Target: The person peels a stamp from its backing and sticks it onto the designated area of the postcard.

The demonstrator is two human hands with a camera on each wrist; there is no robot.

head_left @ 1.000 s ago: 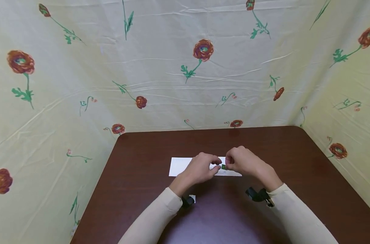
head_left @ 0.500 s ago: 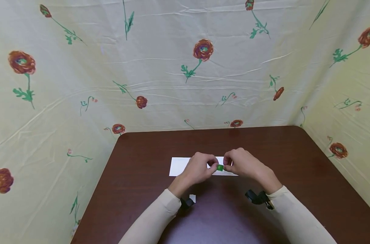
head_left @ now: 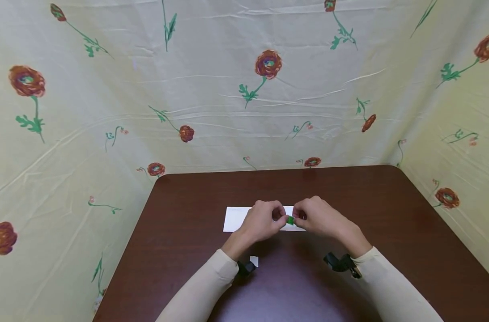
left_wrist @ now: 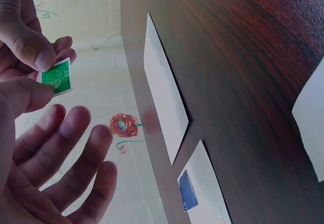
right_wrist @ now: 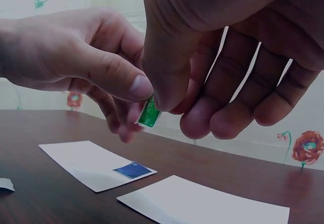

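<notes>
A small green postage stamp (head_left: 290,220) hangs in the air between my two hands. My left hand (head_left: 261,220) pinches its left edge, thumb foremost. From the other side, my right hand (head_left: 320,217) holds the stamp by thumb and finger. In the left wrist view, the green stamp (left_wrist: 58,77) has a pale border and both thumbs on it; the other left fingers spread loosely. Below the hands lie two white envelopes or cards: one (right_wrist: 83,161) bears a blue stamp (right_wrist: 133,170), the other (right_wrist: 202,204) shows a plain white face.
A small white paper piece (head_left: 254,261) lies on the dark brown table (head_left: 188,250) by the left wrist. Both wrists wear black camera mounts. Behind the table's far edge hangs a flower-printed curtain (head_left: 212,67).
The stamp has shifted left, away from the right hand's fingertips, and tilted a little. Now the left hand pinches it as well. The right hand has drifted slightly left.
</notes>
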